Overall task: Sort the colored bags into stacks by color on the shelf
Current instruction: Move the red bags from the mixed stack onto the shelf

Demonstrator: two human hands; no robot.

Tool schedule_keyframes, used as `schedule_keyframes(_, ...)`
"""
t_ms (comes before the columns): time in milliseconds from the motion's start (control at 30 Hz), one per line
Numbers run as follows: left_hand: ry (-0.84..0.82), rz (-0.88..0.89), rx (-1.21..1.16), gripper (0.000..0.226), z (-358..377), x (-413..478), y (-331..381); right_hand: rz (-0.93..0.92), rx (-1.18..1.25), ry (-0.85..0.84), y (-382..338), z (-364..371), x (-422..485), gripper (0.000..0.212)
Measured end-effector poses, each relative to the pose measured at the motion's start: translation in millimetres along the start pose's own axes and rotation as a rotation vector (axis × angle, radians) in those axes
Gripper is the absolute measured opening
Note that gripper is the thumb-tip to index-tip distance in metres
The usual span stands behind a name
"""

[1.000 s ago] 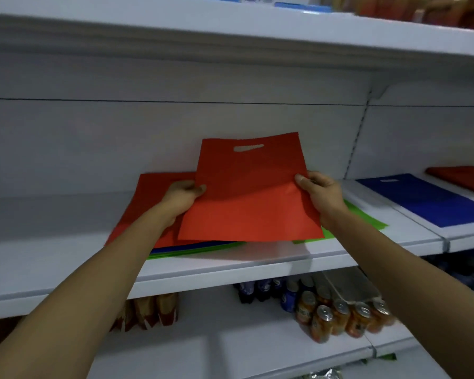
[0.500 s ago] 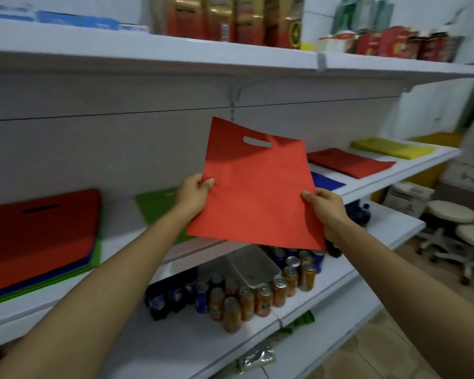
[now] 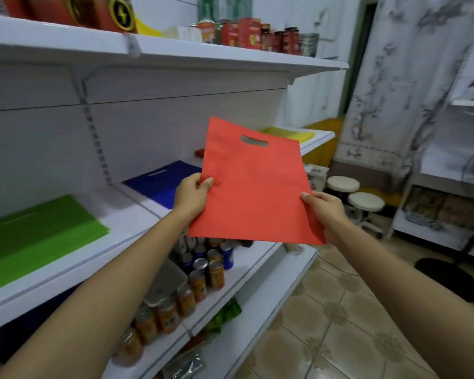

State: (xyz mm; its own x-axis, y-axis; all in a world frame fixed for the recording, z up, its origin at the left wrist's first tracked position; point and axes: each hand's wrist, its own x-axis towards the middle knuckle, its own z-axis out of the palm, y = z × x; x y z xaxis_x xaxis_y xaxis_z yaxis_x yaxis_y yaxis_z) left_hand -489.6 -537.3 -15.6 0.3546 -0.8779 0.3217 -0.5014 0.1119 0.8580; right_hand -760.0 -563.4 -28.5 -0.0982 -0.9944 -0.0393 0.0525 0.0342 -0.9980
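1. White shelf (image 3: 126, 214) carried a green bag (image 3: 36, 236) at left, a blue bag (image 3: 162, 181) further along, a yellow bag (image 3: 290, 134) at the far end.
2. The red bag (image 3: 255, 187) was held in front of the shelf, handle slot uppermost.
3. The left hand (image 3: 190, 196) pinched its left edge, the right hand (image 3: 324, 212) its right edge, hands apart.

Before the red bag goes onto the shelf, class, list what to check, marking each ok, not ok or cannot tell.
1. Both left hand and right hand grip the red bag: ok.
2. Bag flat, uncreased: ok.
3. The green stack, blue stack and yellow stack lie apart on the shelf: ok.
4. Tidy red stack: cannot tell, only a sliver shows behind the bag.
5. Bag on its stack: not ok, held in the air.
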Motion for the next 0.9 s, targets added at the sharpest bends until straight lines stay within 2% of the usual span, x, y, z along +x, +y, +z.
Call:
schedule_keyframes(133, -0.017, 0.024, 0.012, 0.016, 42, 19, 7, -0.001, 0.013, 0.036, 3, -28, 26, 0.011)
schedule_keyframes(267, -0.021, 0.009, 0.003, 0.022, 73, 47, 7, 0.014, 0.020, 0.044, 11, -39, 62, 0.014)
schedule_keyframes(567, 0.041, 0.005, 0.028, 0.024, 125, 160, -17, -0.056, -0.070, 0.028, 4, -17, 194, 0.027)
schedule_keyframes(733, 0.088, -0.012, 0.013, 0.025, 145, 228, -26, -0.087, -0.126, 0.014, -10, 7, 274, 0.020)
schedule_keyframes(833, 0.097, -0.048, -0.006, 0.024, 151, 261, -35, -0.089, -0.156, -0.010, -16, 24, 316, 0.006)
schedule_keyframes(900, 0.114, -0.073, -0.029, 0.022, 151, 280, -40, -0.082, -0.170, -0.012, -22, 39, 344, 0.008)
